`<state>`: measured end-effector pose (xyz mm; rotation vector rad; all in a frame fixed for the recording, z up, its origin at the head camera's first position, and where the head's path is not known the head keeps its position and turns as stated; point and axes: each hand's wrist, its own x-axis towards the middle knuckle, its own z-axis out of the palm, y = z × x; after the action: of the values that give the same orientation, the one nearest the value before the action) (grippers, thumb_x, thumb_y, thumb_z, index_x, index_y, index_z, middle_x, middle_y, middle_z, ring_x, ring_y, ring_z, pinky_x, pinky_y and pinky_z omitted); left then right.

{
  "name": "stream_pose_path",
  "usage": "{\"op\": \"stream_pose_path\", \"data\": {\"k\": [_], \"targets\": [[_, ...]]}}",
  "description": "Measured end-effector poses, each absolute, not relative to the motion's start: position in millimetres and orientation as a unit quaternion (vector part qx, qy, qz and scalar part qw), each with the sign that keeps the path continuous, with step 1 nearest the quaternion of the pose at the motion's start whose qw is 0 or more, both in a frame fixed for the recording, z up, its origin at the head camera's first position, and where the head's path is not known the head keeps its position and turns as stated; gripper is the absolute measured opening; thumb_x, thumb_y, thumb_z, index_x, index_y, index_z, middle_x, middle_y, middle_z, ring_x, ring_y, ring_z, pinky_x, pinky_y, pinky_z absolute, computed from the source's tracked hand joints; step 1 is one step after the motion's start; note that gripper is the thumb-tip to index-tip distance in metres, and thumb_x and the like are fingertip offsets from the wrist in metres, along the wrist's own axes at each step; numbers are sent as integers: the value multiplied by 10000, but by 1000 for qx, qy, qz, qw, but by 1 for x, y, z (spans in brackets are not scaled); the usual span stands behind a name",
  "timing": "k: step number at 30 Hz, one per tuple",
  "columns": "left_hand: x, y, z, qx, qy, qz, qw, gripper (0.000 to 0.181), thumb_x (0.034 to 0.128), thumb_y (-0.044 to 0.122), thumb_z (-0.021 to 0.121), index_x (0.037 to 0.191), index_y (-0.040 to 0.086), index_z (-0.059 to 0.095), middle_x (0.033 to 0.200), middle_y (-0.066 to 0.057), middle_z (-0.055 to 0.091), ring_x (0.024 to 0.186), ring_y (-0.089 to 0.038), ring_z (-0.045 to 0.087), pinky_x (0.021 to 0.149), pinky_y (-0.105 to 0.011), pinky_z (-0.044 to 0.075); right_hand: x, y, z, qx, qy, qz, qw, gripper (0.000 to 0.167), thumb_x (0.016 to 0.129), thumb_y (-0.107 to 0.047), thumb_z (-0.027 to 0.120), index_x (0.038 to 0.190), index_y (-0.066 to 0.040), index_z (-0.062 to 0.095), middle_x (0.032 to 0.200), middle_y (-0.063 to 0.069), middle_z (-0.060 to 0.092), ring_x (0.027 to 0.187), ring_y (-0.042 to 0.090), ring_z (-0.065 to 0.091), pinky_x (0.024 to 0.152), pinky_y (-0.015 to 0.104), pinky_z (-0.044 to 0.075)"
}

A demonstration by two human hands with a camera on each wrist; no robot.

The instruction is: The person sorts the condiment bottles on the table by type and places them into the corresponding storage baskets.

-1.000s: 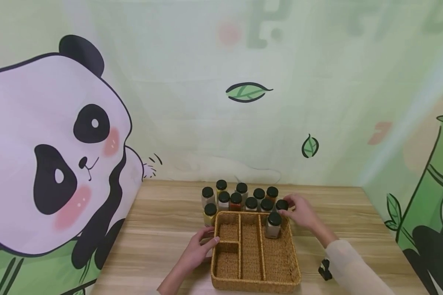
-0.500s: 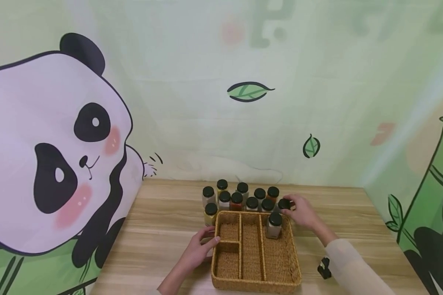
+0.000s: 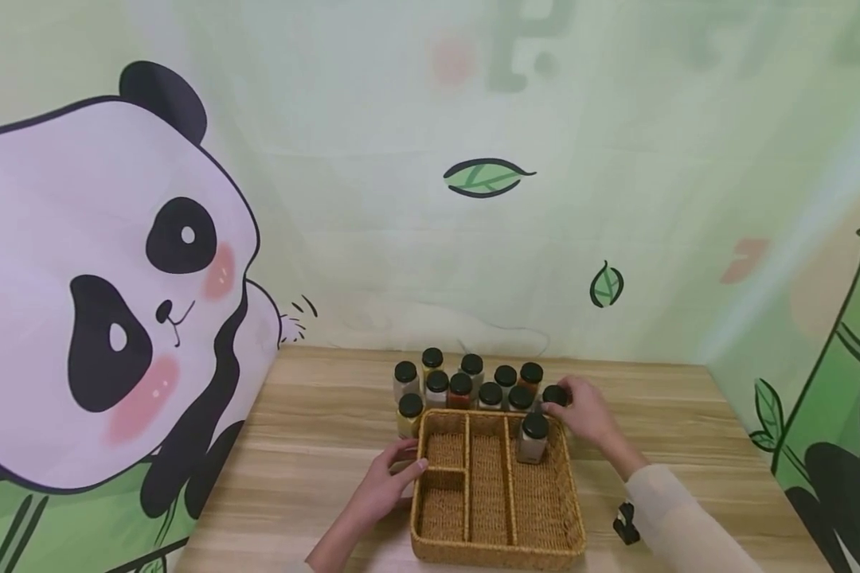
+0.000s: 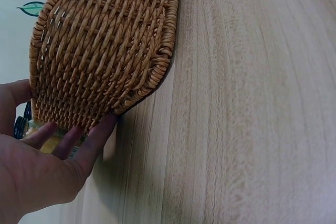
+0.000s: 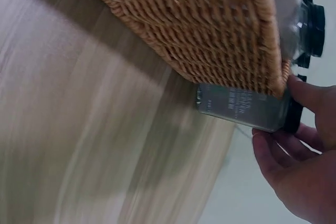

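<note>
A wicker basket (image 3: 487, 549) with several compartments stands on the table. My left hand (image 3: 383, 485) holds its left side near the back corner, thumb at the rim and fingertips against the outer wall (image 4: 100, 51). Behind the basket's back right corner, my right hand (image 3: 580, 410) grips a black-lidded spice jar (image 3: 555, 395) by its lid. The right wrist view shows this jar's clear body (image 5: 244, 108) upright against the basket's outside, its contents greyish. Inside the right compartment, at the back, stands another jar (image 3: 533, 446) with pale contents.
Several black-lidded jars (image 3: 460, 390) with red, yellow and pale contents crowd behind the basket. A yellow jar (image 3: 409, 418) stands by its back left corner. A small black object (image 3: 625, 524) lies beside the right sleeve (image 3: 677, 509). A panda-printed backdrop (image 3: 401, 199) rises behind the table.
My right hand has shifted the jar slightly to the right, away from the neighbouring jars. The left hand and basket stay in place; the view has drifted a little.
</note>
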<state>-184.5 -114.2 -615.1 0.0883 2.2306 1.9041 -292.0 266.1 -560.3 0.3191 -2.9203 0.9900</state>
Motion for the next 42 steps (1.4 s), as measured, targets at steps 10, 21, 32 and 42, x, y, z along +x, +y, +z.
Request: {"op": "stream_pose_path", "data": {"k": [10,21,32,42], "targets": [[-187,-114,-617,23,735,668,112,593,1052,256,689,1512,-44,465,1443,-281,543,1309,-452,557,970,-521,593,-296,298,-544,170,-928,329,23,346,963,-118,792,1189,113,667,1061,221,709,920,340,694,793,499,594],[-186,-116,-619,15,724,677,128,617,1049,282,698,1519,-36,456,1453,-279,523,1302,-434,561,918,-503,618,-285,335,-495,169,-929,329,3,436,1004,-133,750,1298,156,607,1180,299,677,1029,428,694,843,528,616],[-184,-115,-618,11,720,681,134,610,1056,283,688,1530,-19,451,1476,-283,509,1321,-444,553,915,-514,619,-274,342,-454,185,-920,345,1,436,1009,-145,750,1320,127,612,1188,265,692,1083,407,676,894,498,613],[-184,-112,-617,12,707,693,140,631,1057,282,687,1539,-31,428,1482,-307,488,1298,-426,563,876,-542,627,-265,337,-446,193,-917,349,-19,490,1011,-161,748,1363,134,576,1244,282,670,1139,432,658,938,533,601]]}}
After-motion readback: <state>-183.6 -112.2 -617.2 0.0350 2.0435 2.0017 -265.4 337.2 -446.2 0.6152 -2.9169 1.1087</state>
